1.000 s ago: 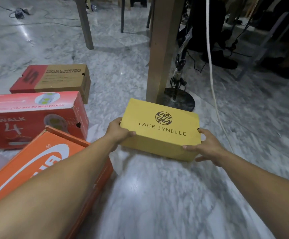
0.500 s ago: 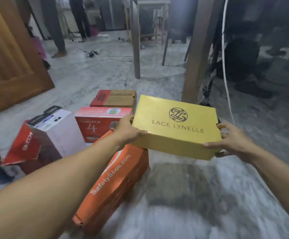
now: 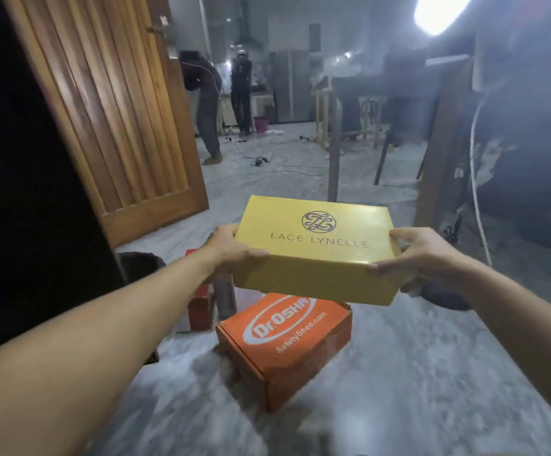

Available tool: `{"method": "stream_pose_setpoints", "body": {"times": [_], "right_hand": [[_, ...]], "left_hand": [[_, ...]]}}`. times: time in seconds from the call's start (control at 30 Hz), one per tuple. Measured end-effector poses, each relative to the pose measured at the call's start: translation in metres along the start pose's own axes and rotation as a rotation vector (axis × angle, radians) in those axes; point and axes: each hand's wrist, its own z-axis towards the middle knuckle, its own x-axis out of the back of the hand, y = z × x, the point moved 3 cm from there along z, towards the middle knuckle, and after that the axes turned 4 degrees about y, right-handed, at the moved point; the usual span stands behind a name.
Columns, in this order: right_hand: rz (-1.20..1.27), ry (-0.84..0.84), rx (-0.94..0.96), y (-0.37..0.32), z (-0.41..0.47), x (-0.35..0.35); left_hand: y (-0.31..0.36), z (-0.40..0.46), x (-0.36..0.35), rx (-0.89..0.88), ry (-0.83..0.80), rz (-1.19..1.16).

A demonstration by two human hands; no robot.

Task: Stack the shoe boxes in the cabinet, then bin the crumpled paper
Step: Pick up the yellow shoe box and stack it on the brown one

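I hold a yellow shoe box (image 3: 313,245) marked LACE LYNELLE in the air at chest height. My left hand (image 3: 231,248) grips its left end, thumb on the lid. My right hand (image 3: 422,261) grips its right end, thumb on the front edge. Below it an orange Dr.Osha shoe box (image 3: 284,343) lies on the marble floor. Behind my left arm, parts of a red box (image 3: 201,307) and a grey box (image 3: 224,297) show. The cabinet's dark opening (image 3: 27,192) fills the left side. No crumpled paper is in view.
An open wooden cabinet door (image 3: 119,120) stands at the left. A dark bin (image 3: 139,264) sits by the cabinet. A wooden post (image 3: 441,153) and a hanging white cable (image 3: 478,205) are at the right. Two people (image 3: 224,100) stand far back, among table legs and floor cables.
I have lifted the yellow box off the floor and raised it. My view has swung up and left, bringing the cabinet and its door into sight. The other boxes now lie under my arms.
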Motion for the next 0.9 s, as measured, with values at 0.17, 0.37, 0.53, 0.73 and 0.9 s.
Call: {"method": "stream_pose_setpoints", "body": {"times": [0.17, 0.37, 0.53, 0.73, 0.9], "right_hand": [[-0.001, -0.068, 0.076, -0.069, -0.035, -0.030], [-0.019, -0.214, 0.176, -0.135, -0.059, -0.085], [0.002, -0.323, 0.273, -0.184, -0.077, -0.133], [0.057, -0.423, 0.381, -0.251, -0.101, -0.175], [0.088, -0.437, 0.448, -0.308, -0.120, -0.196]], "left_hand": [[-0.003, -0.049, 0.078, 0.072, 0.109, -0.025], [-0.020, -0.105, 0.169, 0.241, 0.179, 0.107], [-0.017, -0.151, 0.238, 0.364, 0.258, 0.167], [0.005, -0.188, 0.307, 0.453, 0.504, 0.215], [0.037, -0.210, 0.363, 0.389, 0.783, 0.164]]}}
